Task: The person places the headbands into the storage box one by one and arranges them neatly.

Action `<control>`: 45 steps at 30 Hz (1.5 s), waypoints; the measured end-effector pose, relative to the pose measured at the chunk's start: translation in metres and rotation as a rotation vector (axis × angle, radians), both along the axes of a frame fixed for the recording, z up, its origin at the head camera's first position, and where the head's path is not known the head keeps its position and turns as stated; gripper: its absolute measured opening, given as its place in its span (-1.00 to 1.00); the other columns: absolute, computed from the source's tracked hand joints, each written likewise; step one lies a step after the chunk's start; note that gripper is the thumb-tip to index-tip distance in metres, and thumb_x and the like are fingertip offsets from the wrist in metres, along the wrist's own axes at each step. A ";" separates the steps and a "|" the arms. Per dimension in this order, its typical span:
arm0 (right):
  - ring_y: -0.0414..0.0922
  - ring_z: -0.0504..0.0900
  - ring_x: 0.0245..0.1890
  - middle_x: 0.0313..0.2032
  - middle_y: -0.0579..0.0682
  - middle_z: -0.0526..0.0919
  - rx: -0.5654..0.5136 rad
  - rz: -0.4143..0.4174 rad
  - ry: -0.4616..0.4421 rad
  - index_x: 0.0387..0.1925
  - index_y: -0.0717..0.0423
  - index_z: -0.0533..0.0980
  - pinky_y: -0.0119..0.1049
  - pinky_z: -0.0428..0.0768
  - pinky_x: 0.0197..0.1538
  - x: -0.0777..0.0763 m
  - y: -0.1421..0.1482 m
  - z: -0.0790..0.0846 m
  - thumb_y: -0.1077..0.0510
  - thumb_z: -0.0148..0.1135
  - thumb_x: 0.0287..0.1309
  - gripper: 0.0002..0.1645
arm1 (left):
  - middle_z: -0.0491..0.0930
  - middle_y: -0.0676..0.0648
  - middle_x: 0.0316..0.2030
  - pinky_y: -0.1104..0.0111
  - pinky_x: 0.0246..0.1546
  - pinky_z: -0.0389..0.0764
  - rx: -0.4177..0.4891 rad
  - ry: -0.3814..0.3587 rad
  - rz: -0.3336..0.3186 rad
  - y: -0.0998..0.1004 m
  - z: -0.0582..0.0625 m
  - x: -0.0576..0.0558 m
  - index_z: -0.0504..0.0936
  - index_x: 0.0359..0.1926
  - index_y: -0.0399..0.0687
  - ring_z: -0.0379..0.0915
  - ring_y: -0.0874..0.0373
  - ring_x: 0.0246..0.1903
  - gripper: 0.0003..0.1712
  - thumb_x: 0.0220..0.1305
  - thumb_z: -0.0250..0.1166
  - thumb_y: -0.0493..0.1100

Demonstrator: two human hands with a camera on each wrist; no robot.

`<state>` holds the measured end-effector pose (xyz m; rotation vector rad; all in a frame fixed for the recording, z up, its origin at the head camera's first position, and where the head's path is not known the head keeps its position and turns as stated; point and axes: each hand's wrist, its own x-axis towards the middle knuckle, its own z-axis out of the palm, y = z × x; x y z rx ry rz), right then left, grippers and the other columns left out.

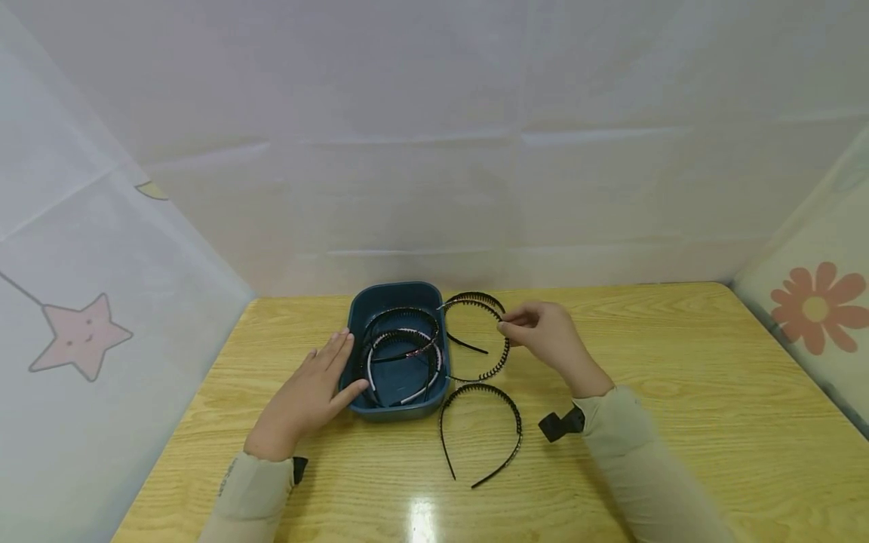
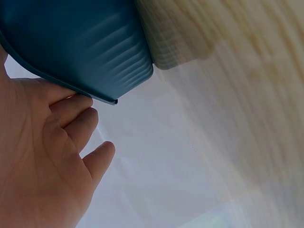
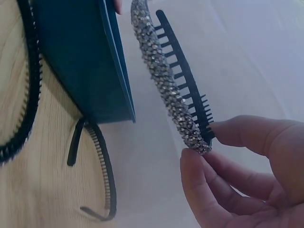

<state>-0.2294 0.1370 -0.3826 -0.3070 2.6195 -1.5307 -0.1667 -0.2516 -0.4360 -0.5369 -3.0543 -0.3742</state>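
A dark blue plastic bin [image 1: 400,412] stands on the table with several toothed headbands [image 1: 403,311] lying in it, some black, one with a whitish band. My left hand [image 1: 305,396] rests against the bin's left rim, fingers extended; in the left wrist view its fingertips touch the rim from outside. My right hand [image 1: 543,332] pinches a headband between thumb and fingers, raised just right of the bin. Up close, that headband [image 3: 166,85] is black, toothed inside and covered with silvery sparkling stones outside.
Two more black toothed headbands lie on the wooden table [image 1: 679,362]: one [image 1: 519,426] in front of the right hand, another [image 1: 468,345] behind the held one, beside the bin. Pale sheets [image 1: 434,188] with printed figures enclose the table's back and sides.
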 end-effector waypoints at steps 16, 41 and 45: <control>-0.08 0.75 -0.34 -0.29 0.06 0.76 -0.059 -0.065 0.058 -0.14 0.22 0.69 -0.19 0.74 -0.24 0.000 -0.055 -0.004 0.14 0.43 0.24 -0.75 | -0.11 -0.23 0.60 -0.16 0.51 -0.05 0.002 -0.002 -0.003 0.001 0.000 0.000 -0.05 0.60 -0.25 -0.20 -0.17 0.57 0.00 0.51 0.00 0.34; -0.10 0.73 -0.34 -0.36 0.02 0.73 0.021 -0.029 0.128 -0.28 0.22 0.70 -0.29 0.72 -0.30 0.013 -0.104 -0.015 0.21 0.49 0.15 -0.84 | -0.12 -0.23 0.60 -0.16 0.51 -0.07 0.009 -0.010 0.000 0.001 0.002 0.000 -0.05 0.60 -0.26 -0.20 -0.17 0.57 -0.01 0.51 0.00 0.34; -0.11 0.71 -0.35 -0.37 0.02 0.72 0.041 -0.013 0.141 -0.28 0.22 0.69 -0.31 0.71 -0.31 0.015 -0.107 -0.016 0.21 0.49 0.16 -0.85 | -0.12 -0.23 0.60 -0.16 0.51 -0.06 0.008 -0.011 -0.002 0.002 0.002 -0.001 -0.04 0.60 -0.26 -0.20 -0.17 0.57 -0.01 0.51 -0.01 0.34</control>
